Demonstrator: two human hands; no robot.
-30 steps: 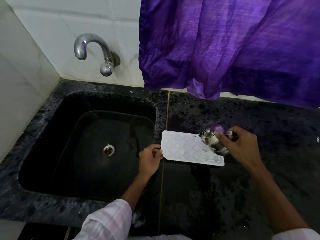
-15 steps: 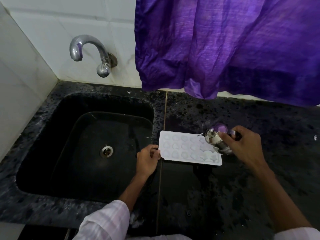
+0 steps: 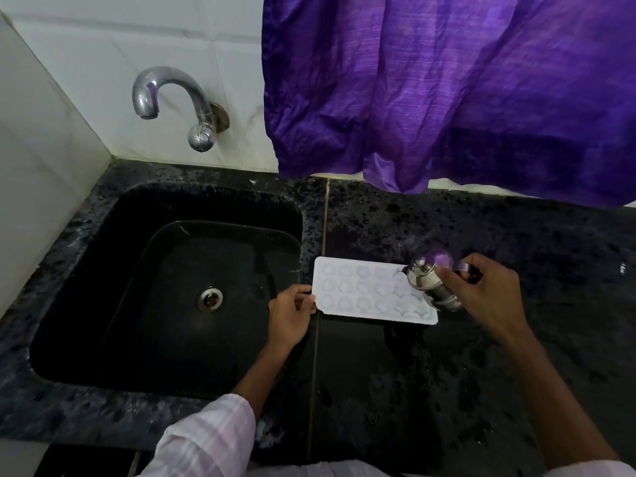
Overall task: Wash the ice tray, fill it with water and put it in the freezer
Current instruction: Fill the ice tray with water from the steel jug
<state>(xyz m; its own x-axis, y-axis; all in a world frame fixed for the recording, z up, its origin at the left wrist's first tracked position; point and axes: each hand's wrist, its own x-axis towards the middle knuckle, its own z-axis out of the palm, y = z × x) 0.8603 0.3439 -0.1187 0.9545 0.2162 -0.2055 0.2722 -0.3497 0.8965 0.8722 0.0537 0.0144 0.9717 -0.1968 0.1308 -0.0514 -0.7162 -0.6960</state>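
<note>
A white ice tray [image 3: 364,290] with several round cells lies flat on the black speckled counter [image 3: 395,390], just right of the sink. My left hand [image 3: 290,316] pinches the tray's left edge. My right hand [image 3: 488,294] grips a small steel cup [image 3: 430,280], tilted with its mouth toward the left over the tray's right end. Cells at the right end glisten with water.
A black sink [image 3: 165,287] with a steel drain [image 3: 210,297] lies to the left. A chrome tap [image 3: 172,101] sticks out of the white tiled wall above it. A purple curtain [image 3: 447,91] hangs over the counter's back edge.
The steel cup has stayed tilted over the tray's right end. Both hands keep their hold; only the camera view has shifted slightly.
</note>
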